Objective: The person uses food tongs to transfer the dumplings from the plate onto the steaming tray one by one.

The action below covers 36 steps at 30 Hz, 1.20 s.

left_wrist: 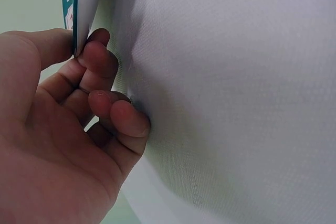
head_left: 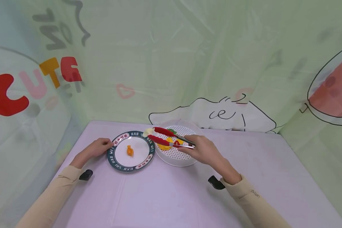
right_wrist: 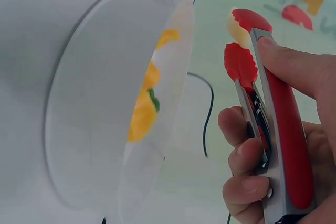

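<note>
My left hand (head_left: 96,148) pinches the near-left rim of a white plate (head_left: 125,169) with a dark green lettered border. A small orange piece (head_left: 129,151) lies on it. My right hand (head_left: 203,150) grips metal tongs (head_left: 161,141) with red tips and red handle strips. Between the tips is a small cream-coloured piece (head_left: 148,131), held above the plate's right edge. In the right wrist view, the tongs' red tip (right_wrist: 240,64) and thumb side show clearly. Beneath the tongs stands a round white basket (head_left: 176,162) with a perforated bottom, partly hidden by the hand.
Inside the basket lie yellow pieces (head_left: 163,147), a green piece (head_left: 172,130) and a small red piece (head_left: 176,143). A pale cloth covers the table (head_left: 159,199). Printed sheeting (head_left: 171,63) hangs behind and at both sides.
</note>
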{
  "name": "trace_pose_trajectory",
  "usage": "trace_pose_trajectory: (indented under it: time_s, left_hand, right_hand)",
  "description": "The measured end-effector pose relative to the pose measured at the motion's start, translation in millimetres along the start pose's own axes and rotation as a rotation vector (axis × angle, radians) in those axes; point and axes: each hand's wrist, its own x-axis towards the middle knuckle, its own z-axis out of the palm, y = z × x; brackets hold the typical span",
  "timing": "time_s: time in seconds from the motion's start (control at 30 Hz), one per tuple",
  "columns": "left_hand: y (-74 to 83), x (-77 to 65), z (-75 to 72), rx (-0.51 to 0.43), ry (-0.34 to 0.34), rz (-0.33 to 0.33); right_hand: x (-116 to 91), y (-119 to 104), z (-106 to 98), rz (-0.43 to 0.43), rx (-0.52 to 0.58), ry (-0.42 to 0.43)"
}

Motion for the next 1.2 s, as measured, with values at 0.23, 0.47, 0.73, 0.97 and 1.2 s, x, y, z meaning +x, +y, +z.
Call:
trace_pose_trajectory:
  time_s: [0.23,0.47,0.73,0.97,1.2]
  left_hand:
    - [0.1,2.3,-1.9,0.005,0.007,-0.005]
    - [1.6,1.0,-3.1,-0.001,0.004,-0.006]
    - [0.9,-3.3,4.5,-0.006,0.007,0.008]
    - [-2.4,-2.5,8.6,-0.002,0.015,-0.006]
    - [-2.6,-0.2,4.8,-0.009,0.023,0.006]
  right_hand:
    - [-7.9,30.6,-6.6,0.054,-0.025,0.022]
    - [-4.3,46.2,-4.4,0.086,-0.054,0.011]
    - [4.2,45.8,-5.6,0.104,-0.084,-0.094]
    - [13.8,24.5,-23.5,0.062,-0.175,-0.153]
    - [21.7,10.4,-32.9,0.106,-0.203,-0.212]
